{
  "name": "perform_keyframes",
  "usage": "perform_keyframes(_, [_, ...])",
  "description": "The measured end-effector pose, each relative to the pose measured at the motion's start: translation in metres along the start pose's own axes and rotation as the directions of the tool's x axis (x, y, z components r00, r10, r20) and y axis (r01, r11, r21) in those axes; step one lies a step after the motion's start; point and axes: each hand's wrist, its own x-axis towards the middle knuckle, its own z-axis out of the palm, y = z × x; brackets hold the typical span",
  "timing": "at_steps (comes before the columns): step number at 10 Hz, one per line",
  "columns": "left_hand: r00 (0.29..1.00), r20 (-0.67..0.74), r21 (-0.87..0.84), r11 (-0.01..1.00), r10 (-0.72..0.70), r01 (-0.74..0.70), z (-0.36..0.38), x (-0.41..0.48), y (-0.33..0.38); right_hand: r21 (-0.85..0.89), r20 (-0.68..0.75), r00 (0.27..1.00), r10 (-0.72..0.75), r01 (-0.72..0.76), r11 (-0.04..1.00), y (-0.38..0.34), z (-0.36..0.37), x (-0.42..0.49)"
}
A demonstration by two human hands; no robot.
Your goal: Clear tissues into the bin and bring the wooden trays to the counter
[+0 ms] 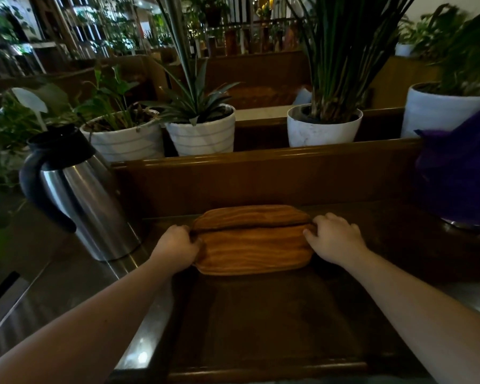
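Trays first: two wooden trays point(251, 239) lie stacked, one on top of the other, on the dark counter point(275, 314) close to its far edge, just in front of the raised wooden ledge point(261, 159) that runs along the back. The upper one sits slightly farther back, so the rim of the lower one shows toward me. My left hand point(178, 246) grips the left end of the stack, fingers curled around the edge, and my right hand point(334, 236) is clamped on the right end, fingertips on the seam between the two trays. I cannot tell whether the stack rests fully on the counter or is just lifted.

At the counter's left edge stands one steel thermal jug point(78, 195) with a black handle and lid, well apart from the trays. Near the right edge sits one purple cloth bundle point(460, 173). Behind the ledge I count four white plant pots: a striped one point(125, 138), a second striped one point(203, 131), a plain one point(323, 126) and a larger one point(438, 106) at the far right.
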Motion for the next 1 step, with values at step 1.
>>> perform_keyframes(1, [0.974, -0.062, 0.257, 0.947, 0.217, -0.195, -0.005, -0.0112, 0.01, -0.032, -0.07, 0.984, -0.161, 0.159, 0.987, -0.0137, -0.02, -0.0038])
